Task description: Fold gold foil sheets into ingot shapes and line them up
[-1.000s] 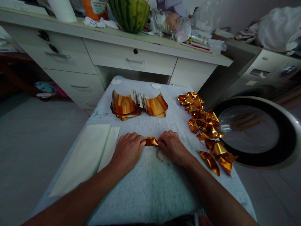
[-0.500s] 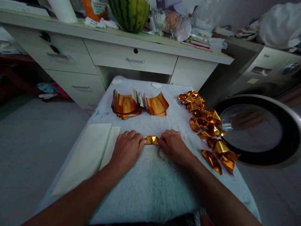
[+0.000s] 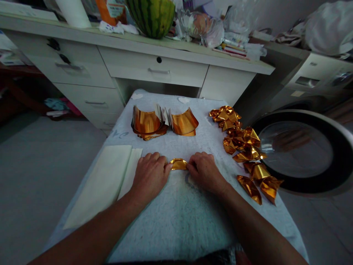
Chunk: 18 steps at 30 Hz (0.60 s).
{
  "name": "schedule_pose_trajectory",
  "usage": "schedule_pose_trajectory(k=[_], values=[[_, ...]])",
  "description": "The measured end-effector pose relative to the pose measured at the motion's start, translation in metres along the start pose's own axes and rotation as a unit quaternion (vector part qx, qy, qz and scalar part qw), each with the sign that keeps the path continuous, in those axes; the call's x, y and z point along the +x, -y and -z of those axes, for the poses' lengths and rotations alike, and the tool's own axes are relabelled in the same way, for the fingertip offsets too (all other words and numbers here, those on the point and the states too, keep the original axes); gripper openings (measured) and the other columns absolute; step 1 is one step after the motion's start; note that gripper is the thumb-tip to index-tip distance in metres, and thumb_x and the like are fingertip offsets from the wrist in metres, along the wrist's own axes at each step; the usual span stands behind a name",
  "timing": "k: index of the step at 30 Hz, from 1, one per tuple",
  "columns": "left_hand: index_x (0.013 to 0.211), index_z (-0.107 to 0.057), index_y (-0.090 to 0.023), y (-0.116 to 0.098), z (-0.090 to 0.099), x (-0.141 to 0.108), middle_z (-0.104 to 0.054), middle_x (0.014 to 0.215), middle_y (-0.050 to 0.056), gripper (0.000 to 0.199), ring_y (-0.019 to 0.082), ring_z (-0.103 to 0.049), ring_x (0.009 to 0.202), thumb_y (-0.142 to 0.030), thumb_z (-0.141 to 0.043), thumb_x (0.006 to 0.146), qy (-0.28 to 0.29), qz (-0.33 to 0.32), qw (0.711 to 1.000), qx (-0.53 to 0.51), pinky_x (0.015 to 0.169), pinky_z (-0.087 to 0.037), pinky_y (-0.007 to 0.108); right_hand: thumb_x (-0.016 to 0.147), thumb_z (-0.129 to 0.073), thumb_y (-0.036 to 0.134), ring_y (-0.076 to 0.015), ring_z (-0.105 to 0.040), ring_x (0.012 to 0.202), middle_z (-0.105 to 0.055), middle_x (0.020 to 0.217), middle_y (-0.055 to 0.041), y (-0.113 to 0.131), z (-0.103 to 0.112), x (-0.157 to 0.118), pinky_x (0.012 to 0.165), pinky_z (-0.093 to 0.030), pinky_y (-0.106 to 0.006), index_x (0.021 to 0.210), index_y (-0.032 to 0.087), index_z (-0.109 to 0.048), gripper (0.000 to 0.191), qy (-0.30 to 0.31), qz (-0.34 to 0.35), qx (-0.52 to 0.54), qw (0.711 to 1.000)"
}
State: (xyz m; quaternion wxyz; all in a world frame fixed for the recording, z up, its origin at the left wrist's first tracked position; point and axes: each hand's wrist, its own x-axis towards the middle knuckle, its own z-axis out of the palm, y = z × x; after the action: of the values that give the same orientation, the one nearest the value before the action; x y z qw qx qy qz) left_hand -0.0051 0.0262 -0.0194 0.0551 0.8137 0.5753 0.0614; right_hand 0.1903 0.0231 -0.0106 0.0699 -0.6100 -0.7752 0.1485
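Observation:
A small piece of folded gold foil paper (image 3: 178,164) lies on the cloth-covered table (image 3: 171,221), its two ends gripped. My left hand (image 3: 153,171) pinches the left end, thumb against the foil. The right end is between the closed fingers of my right hand (image 3: 203,169). Beyond my hands stand two curved stacks of gold foil sheets, a left stack (image 3: 146,122) and a right stack (image 3: 183,122). Folded gold foil pieces (image 3: 241,138) are heaped along the table's right side. Left of my left hand lies folded pale paper (image 3: 100,180).
A white cabinet (image 3: 154,71) with drawers stands behind the table. On its top are a cut watermelon (image 3: 151,16), a white paper roll (image 3: 73,13) and an orange pouch (image 3: 110,13). At the right, the open round door (image 3: 339,151) of a washing machine (image 3: 306,81) comes near the table edge.
The foil's front face looks smoother and more arched than before, where it was creased. Both hands keep their hold on its ends. The view has shifted very slightly.

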Motion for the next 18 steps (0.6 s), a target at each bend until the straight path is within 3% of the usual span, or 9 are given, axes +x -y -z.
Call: schedule_pose_trajectory(k=[18], values=[[0.082, -0.063, -0.020, -0.0006, 0.0035, 0.0003, -0.064, 0.088, 0.008, 0.026, 0.027, -0.058, 0.088, -0.032, -0.045, 0.094, 0.010, 0.010, 1.000, 0.004, 0.075, -0.038, 0.039, 0.095, -0.052, 0.031, -0.0199, -0.057, 0.086, -0.069, 0.086, -0.0058, 0.0038, 0.0015, 0.0010, 0.075, -0.029, -0.033, 0.082, 0.019, -0.068, 0.024, 0.010, -0.021, -0.030, 0.999]])
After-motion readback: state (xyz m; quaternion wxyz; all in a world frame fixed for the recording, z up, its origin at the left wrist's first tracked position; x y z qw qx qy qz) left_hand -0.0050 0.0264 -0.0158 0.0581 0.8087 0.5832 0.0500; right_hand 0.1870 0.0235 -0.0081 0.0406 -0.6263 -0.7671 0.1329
